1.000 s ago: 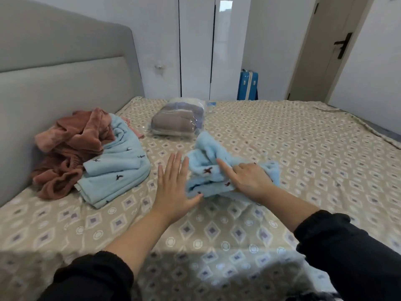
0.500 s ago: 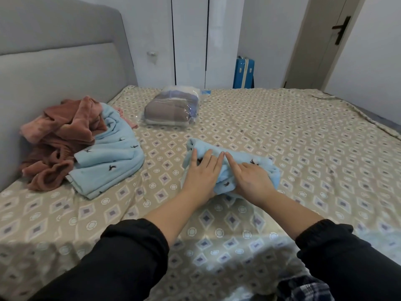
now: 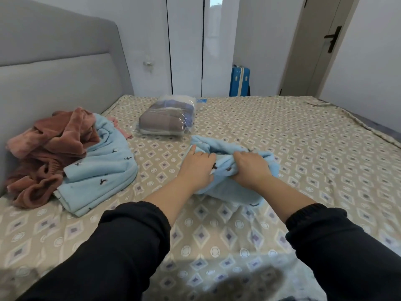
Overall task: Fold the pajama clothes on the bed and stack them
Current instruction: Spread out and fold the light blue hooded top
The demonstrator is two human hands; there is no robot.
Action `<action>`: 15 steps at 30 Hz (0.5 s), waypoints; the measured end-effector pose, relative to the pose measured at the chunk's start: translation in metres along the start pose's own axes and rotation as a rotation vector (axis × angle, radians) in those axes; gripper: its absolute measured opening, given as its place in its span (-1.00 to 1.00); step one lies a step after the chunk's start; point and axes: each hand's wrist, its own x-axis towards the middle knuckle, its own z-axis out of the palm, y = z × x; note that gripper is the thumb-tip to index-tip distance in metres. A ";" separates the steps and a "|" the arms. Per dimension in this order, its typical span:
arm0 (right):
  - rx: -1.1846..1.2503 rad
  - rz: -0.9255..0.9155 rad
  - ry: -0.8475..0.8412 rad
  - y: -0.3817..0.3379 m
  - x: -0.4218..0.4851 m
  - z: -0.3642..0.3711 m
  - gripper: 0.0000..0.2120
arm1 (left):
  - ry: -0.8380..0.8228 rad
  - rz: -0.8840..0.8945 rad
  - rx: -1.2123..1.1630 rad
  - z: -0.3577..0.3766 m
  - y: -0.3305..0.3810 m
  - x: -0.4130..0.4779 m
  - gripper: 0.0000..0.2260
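Note:
A light blue fleece pajama piece [image 3: 225,148] with small dark marks lies bunched in the middle of the bed [image 3: 303,148]. My left hand [image 3: 198,168] grips its left part, fingers curled into the cloth. My right hand [image 3: 249,168] grips the cloth just to the right, knuckles up. Both hands sit close together on the bundle. A second light blue pajama piece [image 3: 102,170] lies loosely folded at the left. Beside it, against the headboard, is a crumpled brown-pink pajama heap [image 3: 50,148].
A clear plastic bag of folded bedding [image 3: 167,118] lies behind the bundle near the far edge. The grey headboard [image 3: 54,72] stands at the left. Beyond the bed are a blue suitcase [image 3: 239,81], white wardrobe doors and a door at the right.
My left hand came from flat beside the bundle onto the blue cloth, and both hands now clutch it. The raised flap of the cloth has come down.

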 end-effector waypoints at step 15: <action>0.648 0.313 -0.539 0.068 0.085 0.042 -0.24 | -0.745 0.209 -0.343 0.060 -0.050 0.155 -0.23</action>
